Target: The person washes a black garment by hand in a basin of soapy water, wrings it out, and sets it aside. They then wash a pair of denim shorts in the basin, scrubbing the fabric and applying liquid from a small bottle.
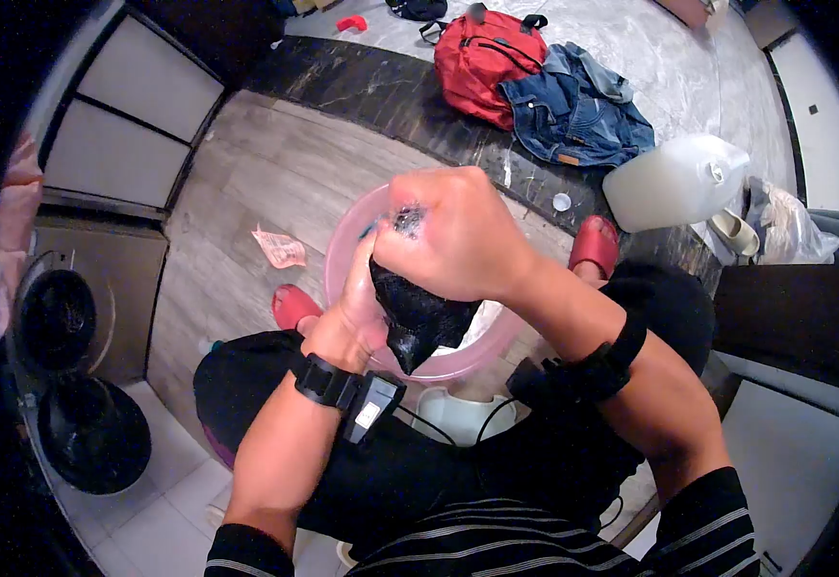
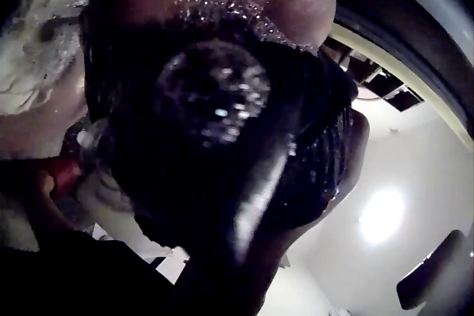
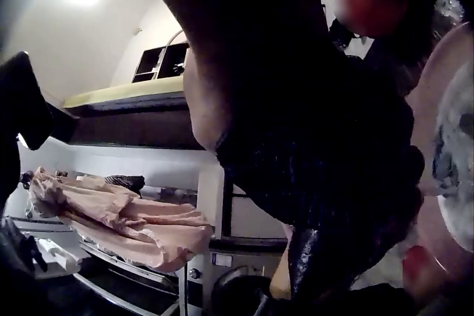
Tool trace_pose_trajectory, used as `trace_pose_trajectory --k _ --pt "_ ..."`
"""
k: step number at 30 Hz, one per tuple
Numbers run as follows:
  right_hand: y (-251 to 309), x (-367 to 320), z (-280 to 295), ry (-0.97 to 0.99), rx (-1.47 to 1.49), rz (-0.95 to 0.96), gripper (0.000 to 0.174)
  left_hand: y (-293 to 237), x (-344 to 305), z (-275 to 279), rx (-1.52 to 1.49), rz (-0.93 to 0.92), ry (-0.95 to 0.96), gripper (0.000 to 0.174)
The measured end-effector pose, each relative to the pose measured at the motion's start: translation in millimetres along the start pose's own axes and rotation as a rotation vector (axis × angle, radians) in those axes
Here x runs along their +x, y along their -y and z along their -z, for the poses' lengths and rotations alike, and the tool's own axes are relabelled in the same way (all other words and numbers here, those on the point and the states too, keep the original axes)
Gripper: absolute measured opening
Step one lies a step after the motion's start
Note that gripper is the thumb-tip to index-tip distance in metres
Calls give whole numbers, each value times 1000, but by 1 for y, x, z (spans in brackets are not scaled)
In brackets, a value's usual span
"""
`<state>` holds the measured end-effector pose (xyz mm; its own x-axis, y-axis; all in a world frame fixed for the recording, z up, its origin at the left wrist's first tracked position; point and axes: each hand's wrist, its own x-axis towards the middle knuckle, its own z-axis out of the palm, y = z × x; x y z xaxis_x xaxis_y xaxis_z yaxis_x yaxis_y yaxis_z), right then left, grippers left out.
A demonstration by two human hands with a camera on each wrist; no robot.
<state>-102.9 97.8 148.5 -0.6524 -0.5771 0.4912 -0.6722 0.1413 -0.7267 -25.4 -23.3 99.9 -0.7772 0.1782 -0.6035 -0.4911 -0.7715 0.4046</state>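
Over a pink basin [image 1: 343,236] in the head view, both hands grip a wet black cloth [image 1: 415,317] bunched between them. My right hand [image 1: 463,231] is fisted at its upper part, with dark foam on the back of the hand. Just below and to the left, my left hand [image 1: 354,306] holds the cloth from the side, its fingers mostly hidden. A pointed end of the cloth hangs down. Soap bubbles line the dark fabric [image 2: 215,101] close up in the left wrist view. Pale sudsy water [image 3: 458,160] shows inside the basin in the right wrist view.
Red slippers [image 1: 294,306] are on the feet either side of the basin. A crumpled pink wrapper [image 1: 278,248] lies on the floor. On the raised ledge stand a white jug [image 1: 670,183], a denim garment [image 1: 578,115] and a red backpack [image 1: 487,72]. Black pans [image 1: 92,433] are at left.
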Motion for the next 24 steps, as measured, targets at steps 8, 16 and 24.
trace_pose_trajectory --k 8,16,24 --pt "-15 3 -3 -78 -51 -504 25 -12 9 -21 30 -46 -58 56" --pt "-15 11 25 -238 111 -673 24 -22 -15 -20 319 -201 288 75" --pt "1 20 33 -208 485 -585 21 -38 -38 -40 235 -157 297 63"
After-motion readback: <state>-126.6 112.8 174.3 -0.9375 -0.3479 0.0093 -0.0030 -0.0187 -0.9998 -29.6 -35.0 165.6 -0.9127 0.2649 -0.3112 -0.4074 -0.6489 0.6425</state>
